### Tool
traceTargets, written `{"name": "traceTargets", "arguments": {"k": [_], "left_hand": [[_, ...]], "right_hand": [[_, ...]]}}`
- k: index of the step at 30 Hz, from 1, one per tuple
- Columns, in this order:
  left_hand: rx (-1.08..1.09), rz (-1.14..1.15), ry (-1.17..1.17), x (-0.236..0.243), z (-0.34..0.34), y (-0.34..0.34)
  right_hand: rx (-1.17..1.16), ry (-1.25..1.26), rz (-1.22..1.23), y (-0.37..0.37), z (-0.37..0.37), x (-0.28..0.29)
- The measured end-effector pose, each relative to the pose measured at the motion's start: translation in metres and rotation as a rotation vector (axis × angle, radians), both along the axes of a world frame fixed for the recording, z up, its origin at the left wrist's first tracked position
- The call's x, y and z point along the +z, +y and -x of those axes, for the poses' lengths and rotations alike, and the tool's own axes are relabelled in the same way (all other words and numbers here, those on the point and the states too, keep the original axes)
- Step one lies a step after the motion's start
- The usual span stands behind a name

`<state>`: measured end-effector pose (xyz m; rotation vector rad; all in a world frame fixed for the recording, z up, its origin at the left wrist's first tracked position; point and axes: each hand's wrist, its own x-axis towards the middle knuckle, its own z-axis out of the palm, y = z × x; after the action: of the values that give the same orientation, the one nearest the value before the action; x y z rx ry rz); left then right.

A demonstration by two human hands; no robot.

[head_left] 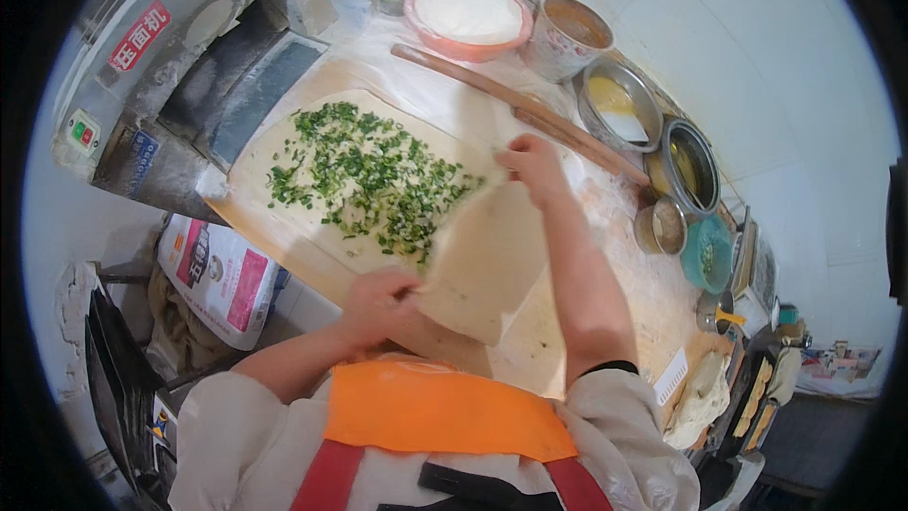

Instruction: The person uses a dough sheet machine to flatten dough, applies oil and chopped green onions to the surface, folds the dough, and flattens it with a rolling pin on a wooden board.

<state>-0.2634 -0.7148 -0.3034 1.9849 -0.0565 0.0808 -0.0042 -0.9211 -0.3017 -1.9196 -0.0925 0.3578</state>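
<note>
A rolled dough sheet [482, 265] lies on the wooden board [605, 303], its left portion strewn with chopped green onion [369, 180] and pale bits. Its right portion is raised in a flap. My left hand [378, 308] pinches the flap's near edge at lower middle, fingers closed on it. My right hand [534, 170] pinches the flap's far corner, just below a long wooden rolling pin [454, 76] lying diagonally behind the dough.
A pink flour bowl [468, 14], a bucket [567, 38], steel bowls [619, 114] and a teal container [705, 255] line the back and right. A metal machine [142, 85] stands left, a sack [213, 279] below it, more dough [700, 397] at lower right.
</note>
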Motion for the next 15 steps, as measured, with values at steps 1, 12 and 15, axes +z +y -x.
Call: {"name": "traceTargets", "arguments": {"k": [1, 12, 15], "left_hand": [[0.126, -0.028, 0.017, -0.001, 0.002, 0.014], [-0.667, -0.512, -0.424, -0.071, -0.040, -0.067], [-0.739, -0.607, -0.339, -0.070, -0.043, -0.070]], "right_hand": [[-0.018, 0.102, -0.193, 0.021, -0.003, -0.020], [0.470, -0.819, 0.626, 0.063, 0.076, -0.068], [0.435, -0.355, 0.421, 0.047, 0.047, -0.049]]}}
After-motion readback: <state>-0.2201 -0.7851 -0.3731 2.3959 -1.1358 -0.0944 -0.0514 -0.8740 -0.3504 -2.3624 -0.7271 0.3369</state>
